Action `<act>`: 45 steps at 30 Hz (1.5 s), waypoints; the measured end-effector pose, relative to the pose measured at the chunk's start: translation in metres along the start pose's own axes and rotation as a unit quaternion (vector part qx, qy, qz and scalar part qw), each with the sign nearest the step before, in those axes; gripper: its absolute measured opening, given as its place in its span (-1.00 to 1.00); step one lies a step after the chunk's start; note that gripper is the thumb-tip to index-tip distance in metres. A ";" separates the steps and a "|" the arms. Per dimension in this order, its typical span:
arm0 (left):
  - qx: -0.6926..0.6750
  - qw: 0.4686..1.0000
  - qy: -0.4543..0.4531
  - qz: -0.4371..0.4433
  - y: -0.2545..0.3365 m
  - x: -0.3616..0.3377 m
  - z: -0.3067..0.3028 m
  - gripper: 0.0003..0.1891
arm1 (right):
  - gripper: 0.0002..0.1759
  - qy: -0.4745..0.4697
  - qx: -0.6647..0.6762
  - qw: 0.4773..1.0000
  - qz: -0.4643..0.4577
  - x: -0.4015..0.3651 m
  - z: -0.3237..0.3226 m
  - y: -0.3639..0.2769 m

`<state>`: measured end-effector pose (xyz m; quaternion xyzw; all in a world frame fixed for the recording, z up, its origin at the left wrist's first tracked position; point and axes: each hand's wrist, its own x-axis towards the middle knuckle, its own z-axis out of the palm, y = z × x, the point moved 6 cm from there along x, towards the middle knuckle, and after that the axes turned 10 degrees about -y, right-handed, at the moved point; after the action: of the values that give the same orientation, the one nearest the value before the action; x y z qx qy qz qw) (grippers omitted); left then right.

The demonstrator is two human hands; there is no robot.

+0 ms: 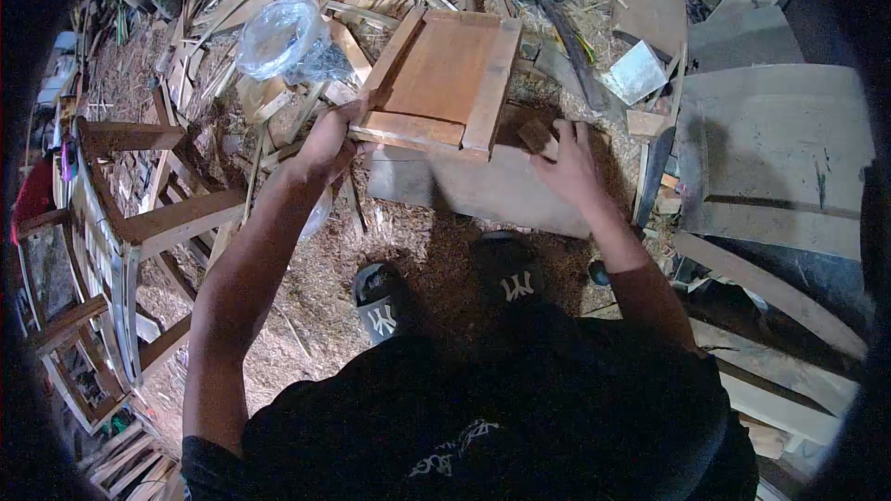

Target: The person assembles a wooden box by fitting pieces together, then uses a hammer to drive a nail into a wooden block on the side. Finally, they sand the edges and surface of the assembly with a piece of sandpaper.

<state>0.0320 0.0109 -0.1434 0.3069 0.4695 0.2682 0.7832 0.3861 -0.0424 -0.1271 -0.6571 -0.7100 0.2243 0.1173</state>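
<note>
A reddish-brown wooden panel with a raised frame (pixel 436 74) is tilted up over a flat board (pixel 483 186). My left hand (pixel 329 144) grips the panel's lower left corner, with the fingers partly hidden behind it. To the right of the panel, my right hand (pixel 568 162) holds a small brown block (pixel 537 137) between thumb and fingers, just above the board's far edge. The panel and the block are apart.
A hammer (pixel 561 32) and a pale square block (pixel 637 72) lie beyond my right hand. Clear plastic wrap (pixel 283 37) sits at upper left. Wooden frames (pixel 176 218) stand at left, large panels (pixel 770 158) at right. Shavings (pixel 306 297) cover the ground around my sandals.
</note>
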 end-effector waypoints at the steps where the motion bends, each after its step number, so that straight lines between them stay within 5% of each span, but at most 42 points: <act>1: -0.006 1.000 -0.004 0.008 0.000 0.000 0.001 -0.51 | -0.36 0.012 -0.007 1.000 0.009 -0.005 0.004 0.001; 3: -0.012 1.000 -0.013 0.010 0.003 0.000 0.003 -0.52 | -0.26 -0.025 0.014 1.000 0.011 -0.004 0.015 0.010; 6: -0.035 0.999 0.010 0.011 0.013 -0.007 0.018 -0.54 | -0.41 0.004 -0.022 1.000 -0.018 -0.006 0.010 -0.001; 8: -0.053 0.998 0.044 0.008 0.018 -0.013 0.023 -0.55 | -0.54 -0.091 0.057 0.994 0.001 -0.003 -0.003 -0.024; 15: -0.083 0.995 0.011 0.060 0.033 -0.025 0.014 -0.58 | -0.59 -0.115 0.236 0.965 -0.005 0.006 -0.002 -0.054; 17: -0.092 0.993 0.015 0.069 0.041 -0.033 0.017 -0.57 | -0.51 -0.069 0.348 0.927 -0.121 0.012 0.009 -0.056; 20: -0.061 0.993 0.044 0.094 0.049 -0.043 0.026 -0.57 | -0.40 -0.144 0.290 0.945 -0.035 0.016 0.025 -0.049; 24: -0.052 0.992 0.064 0.100 0.053 -0.047 0.027 -0.58 | -0.36 -0.044 0.341 0.931 -0.125 0.024 0.025 -0.064; 33: -0.044 0.989 0.077 0.115 0.050 -0.050 0.020 -0.58 | -0.41 -0.150 0.224 0.961 -0.063 0.024 0.013 -0.075; 36: -0.033 0.991 0.083 0.103 0.054 -0.053 0.024 -0.56 | -0.45 -0.085 0.311 0.937 -0.132 0.024 0.015 -0.078; 42: -0.023 0.990 0.087 0.107 0.046 -0.047 0.013 -0.57 | -0.50 -0.118 0.355 0.927 -0.027 0.034 0.016 -0.066; 44: -0.048 0.988 0.092 0.111 0.043 -0.047 0.009 -0.61 | -0.57 0.077 0.340 0.935 -0.064 0.054 0.031 -0.019; 45: -0.044 0.989 0.094 0.109 0.044 -0.048 0.012 -0.61 | -0.57 0.078 0.340 0.935 -0.063 0.060 0.026 -0.012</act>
<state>0.0169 0.0038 -0.0793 0.2947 0.4928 0.4004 0.7142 0.3567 0.0120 -0.1514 -0.5471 -0.6202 0.3926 0.4023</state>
